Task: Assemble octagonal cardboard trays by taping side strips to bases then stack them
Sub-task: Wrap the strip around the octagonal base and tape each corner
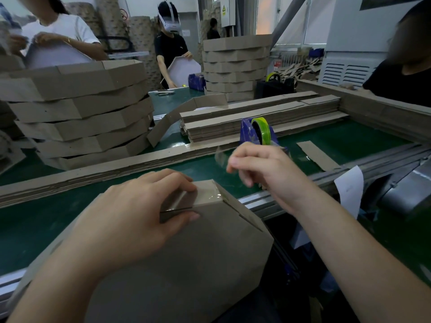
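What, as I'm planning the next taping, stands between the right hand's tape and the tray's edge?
Nothing visible. The right hand pinches the tape over bare belt beside the tray; the left hand grips the side strip further left.

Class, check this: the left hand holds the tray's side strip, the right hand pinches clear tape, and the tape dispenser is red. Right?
Not quite. The head view shows the tape dispenser is blue, not red. The left hand does hold the side strip and the right hand pinches clear tape.
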